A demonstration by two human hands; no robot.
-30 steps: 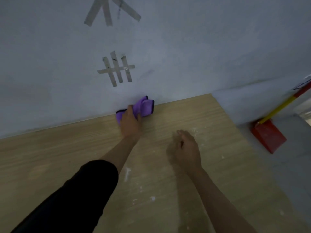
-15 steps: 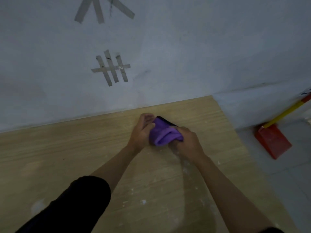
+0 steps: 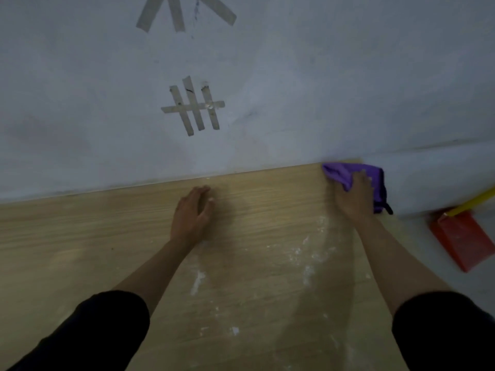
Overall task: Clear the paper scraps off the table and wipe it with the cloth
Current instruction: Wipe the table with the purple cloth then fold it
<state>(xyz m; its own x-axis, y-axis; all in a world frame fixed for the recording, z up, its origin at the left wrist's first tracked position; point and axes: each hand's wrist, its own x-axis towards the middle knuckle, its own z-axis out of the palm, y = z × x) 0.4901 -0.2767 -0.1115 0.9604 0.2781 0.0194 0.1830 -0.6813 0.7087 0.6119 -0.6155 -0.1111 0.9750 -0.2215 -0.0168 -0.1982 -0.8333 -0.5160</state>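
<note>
Where the view starts, sleeves: a black left sleeve (image 3: 80, 333) and a black right sleeve (image 3: 444, 330) end above the elbows; both forearms are bare.
Tabletop: light wood-grain tabletop (image 3: 80, 236), with its far edge against the wall.
Paper scraps: small white paper scraps (image 3: 235, 330) and pale powdery smears (image 3: 308, 253) lie between the two forearms. A white streak (image 3: 198, 281) lies just beside the left forearm.
Left hand: the left hand (image 3: 191, 212) is palm down near the far edge, fingers loosely curved, holding nothing. Contact with the surface cannot be told.
Right hand: the right hand (image 3: 353, 196) lies on the cloth with fingers spread and nearly straight, pressing it down.
Cloth: the purple cloth (image 3: 340, 172) is bunched at the far right corner of the tabletop. Its dark trim (image 3: 388, 208) hangs over the right edge.
Floor items: a red dustpan (image 3: 466, 239) with a yellow handle (image 3: 474, 200) stands on the floor right of the tabletop, apart from it.
Wall: grey-white wall (image 3: 321, 76).
Markings: four crossed tape strips (image 3: 194, 107) sit above the left hand, and three more tape strips (image 3: 176, 12) are at the top edge. Dark marks on them are too blurred to read.
Change: half a second ago both hands gripped the cloth at mid-tabletop. Only the right hand has it now, further right, and the left hand is off it.
</note>
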